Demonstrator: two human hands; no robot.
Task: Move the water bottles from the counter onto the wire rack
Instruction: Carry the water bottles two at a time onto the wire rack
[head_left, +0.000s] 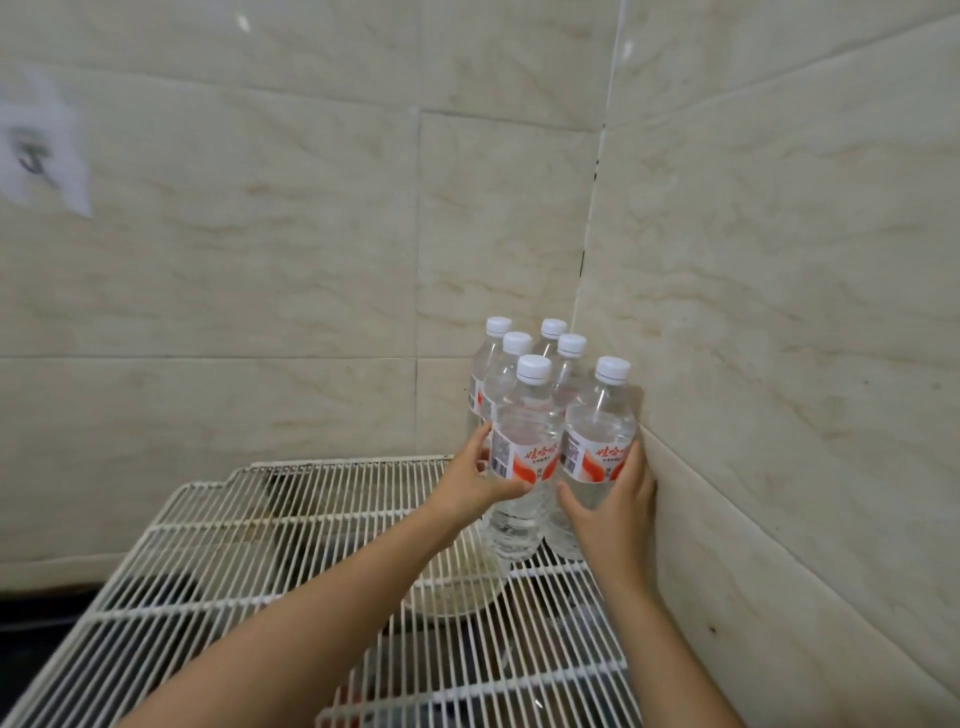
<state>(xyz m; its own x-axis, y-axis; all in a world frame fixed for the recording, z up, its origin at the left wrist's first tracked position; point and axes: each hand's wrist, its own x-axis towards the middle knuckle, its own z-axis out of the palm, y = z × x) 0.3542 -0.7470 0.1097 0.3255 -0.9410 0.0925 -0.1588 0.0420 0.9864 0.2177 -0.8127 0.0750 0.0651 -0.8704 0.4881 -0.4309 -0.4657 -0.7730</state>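
Observation:
Several clear water bottles with white caps and red-and-white labels stand upright on the white wire rack (218, 561), packed into the far right corner by the tiled walls. My left hand (475, 480) grips the front left bottle (524, 457) around its label. My right hand (610, 506) grips the front right bottle (597, 441) from its right side, close to the wall. Both bottles have their bases on the rack wires. Behind them stand the other bottles (501, 364), partly hidden.
Beige marble-look tiled walls (779, 312) close in behind and to the right of the rack. A pale bowl-like vessel (457, 587) and dark objects show through the wires below. A white paper (47, 150) hangs on the left wall. The rack's left part bears nothing.

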